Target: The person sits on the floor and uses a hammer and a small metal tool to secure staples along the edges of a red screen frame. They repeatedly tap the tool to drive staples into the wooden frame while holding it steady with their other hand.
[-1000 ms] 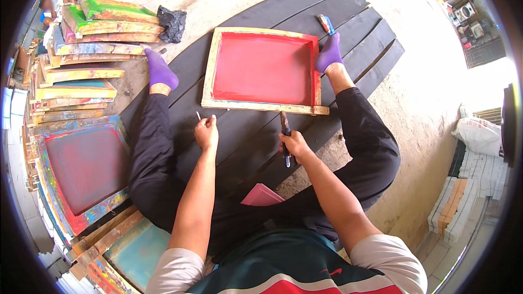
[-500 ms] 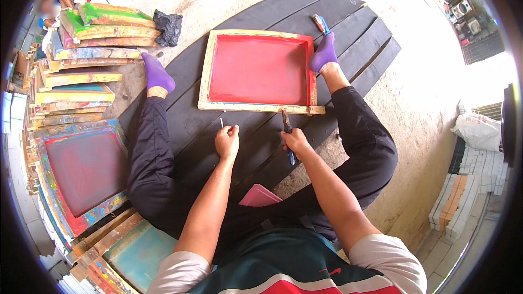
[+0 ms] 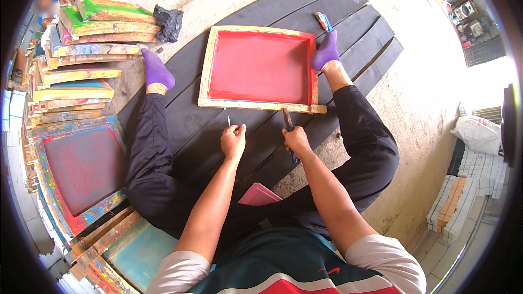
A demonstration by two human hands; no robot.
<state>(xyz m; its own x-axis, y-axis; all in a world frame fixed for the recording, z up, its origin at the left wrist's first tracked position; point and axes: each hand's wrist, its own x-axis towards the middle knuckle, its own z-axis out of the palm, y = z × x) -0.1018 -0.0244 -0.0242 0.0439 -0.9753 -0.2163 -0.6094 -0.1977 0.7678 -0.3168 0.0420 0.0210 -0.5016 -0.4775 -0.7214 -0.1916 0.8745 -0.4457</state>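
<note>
A screen-printing frame (image 3: 261, 107) with wooden sides and red mesh lies on dark boards between my feet. Below its near edge, my left hand (image 3: 233, 141) is closed in a pinch, a thin white stick (image 3: 229, 121) poking up from the fingers. Further right, my right hand (image 3: 298, 141) wraps around a dark-handled tool (image 3: 289, 125) whose brown end points at the frame's near edge by the right corner. The grip hides much of the tool, so its kind is unclear. Whether its brown end touches the wood, I cannot tell.
Stacked, paint-stained screen frames (image 3: 103, 50) fill the left side, with a grey-red one (image 3: 84, 158) leaning closer. A red-and-blue tool (image 3: 323, 22) lies beyond my right foot. A pink flat piece (image 3: 260, 195) sits between my legs. White blocks (image 3: 479, 166) are stacked at far right.
My left hand has shifted slightly right with the white stick, toward my right hand. The tool's handle end has tilted a little to the right; the frame stays in place on the boards.
</note>
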